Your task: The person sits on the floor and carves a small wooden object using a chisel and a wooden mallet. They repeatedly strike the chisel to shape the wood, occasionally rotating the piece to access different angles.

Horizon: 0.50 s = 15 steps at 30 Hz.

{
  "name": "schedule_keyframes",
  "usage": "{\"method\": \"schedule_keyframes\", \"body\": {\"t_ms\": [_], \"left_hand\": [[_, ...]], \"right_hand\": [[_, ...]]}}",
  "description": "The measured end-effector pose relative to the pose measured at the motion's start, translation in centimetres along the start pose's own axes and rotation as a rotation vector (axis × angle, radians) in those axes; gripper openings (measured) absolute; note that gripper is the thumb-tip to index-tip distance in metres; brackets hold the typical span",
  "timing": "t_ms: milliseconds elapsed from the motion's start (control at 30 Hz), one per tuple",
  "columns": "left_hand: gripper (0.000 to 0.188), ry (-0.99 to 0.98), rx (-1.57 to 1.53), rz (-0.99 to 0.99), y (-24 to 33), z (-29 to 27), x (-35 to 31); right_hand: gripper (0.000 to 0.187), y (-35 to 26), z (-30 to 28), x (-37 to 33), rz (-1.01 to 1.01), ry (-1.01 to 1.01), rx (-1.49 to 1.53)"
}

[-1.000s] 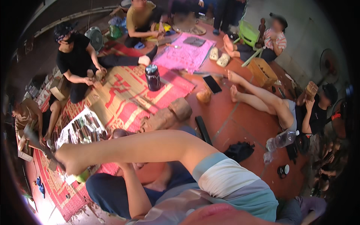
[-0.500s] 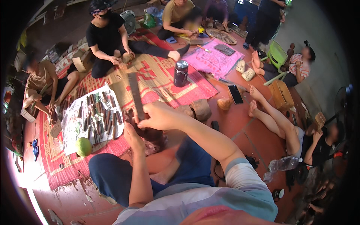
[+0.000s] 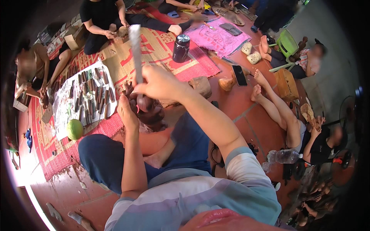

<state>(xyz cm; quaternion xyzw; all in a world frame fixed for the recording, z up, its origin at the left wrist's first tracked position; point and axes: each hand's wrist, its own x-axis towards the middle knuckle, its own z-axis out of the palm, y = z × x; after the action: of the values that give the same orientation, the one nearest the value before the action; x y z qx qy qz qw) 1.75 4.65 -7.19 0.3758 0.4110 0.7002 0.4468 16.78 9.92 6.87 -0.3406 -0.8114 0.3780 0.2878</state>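
The right arm (image 3: pixel 212 117) slants from lower right to the curled right hand (image 3: pixel 157 84), left of centre, while the left forearm (image 3: pixel 133 165) stands nearly upright below the left hand (image 3: pixel 128 114), fingers partly hidden.

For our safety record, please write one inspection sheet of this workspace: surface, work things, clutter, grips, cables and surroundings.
Surface: red tiled floor, woven mat
Job's things: dark carving, long tool
Clutter: dark-handled tools on white sheet, green fruit, flask, phone, plastic bottle
Grips: right grip closed around long tool; left grip beside dark carving, contact unclear
Cables: none clearly seen
Surroundings: several people seated nearby
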Motion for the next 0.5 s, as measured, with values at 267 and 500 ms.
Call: {"method": "schedule_keyframes", "body": {"t_ms": [267, 500], "left_hand": [[0.054, 0.114, 0.090, 0.084, 1.3, 2.2, -0.8], [0.050, 0.245, 0.055, 0.280, 0.8, 3.7, -0.8]], "right_hand": [[0.012, -0.9, 0.7, -1.0, 0.023, 0.019, -0.096], [0.012, -3.2, 1.3, -2.3, 0.034, -0.066, -0.177]]}}
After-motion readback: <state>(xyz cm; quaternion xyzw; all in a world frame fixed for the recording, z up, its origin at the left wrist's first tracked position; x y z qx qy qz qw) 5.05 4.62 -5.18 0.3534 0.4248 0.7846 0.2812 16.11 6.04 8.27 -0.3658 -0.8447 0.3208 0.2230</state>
